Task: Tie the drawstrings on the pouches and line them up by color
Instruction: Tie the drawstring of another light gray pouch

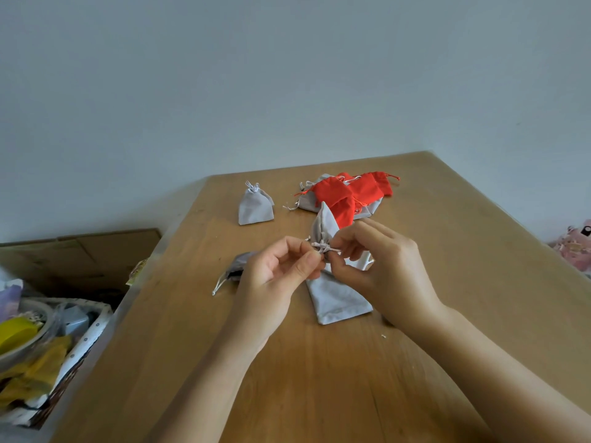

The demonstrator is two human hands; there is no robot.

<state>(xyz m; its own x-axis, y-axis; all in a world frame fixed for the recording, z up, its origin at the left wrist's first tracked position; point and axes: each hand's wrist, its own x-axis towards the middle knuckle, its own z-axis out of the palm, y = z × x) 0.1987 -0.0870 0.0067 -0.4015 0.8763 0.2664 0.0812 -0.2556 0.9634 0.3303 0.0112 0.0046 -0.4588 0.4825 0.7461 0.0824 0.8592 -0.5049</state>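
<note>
A grey pouch [323, 223] hangs raised above the table, its drawstring knot [323, 247] between my hands. My left hand [278, 273] pinches the drawstring from the left; my right hand [380, 266] pinches it from the right. Under my hands another grey pouch [339, 302] lies flat on the wooden table [319, 378]. A darker grey pouch [238, 266] with a loose cord lies partly hidden behind my left hand. A tied grey pouch [255, 207] stands upright at the back left. A heap of red pouches [348, 193] on grey ones [308, 201] lies at the back.
Left of the table, lower down, stands a basket [80, 346] with a bowl, yellow items and cloth, and a cardboard box [80, 254] behind it. Pink items [575, 247] lie off the table's right edge. A plain wall rises behind.
</note>
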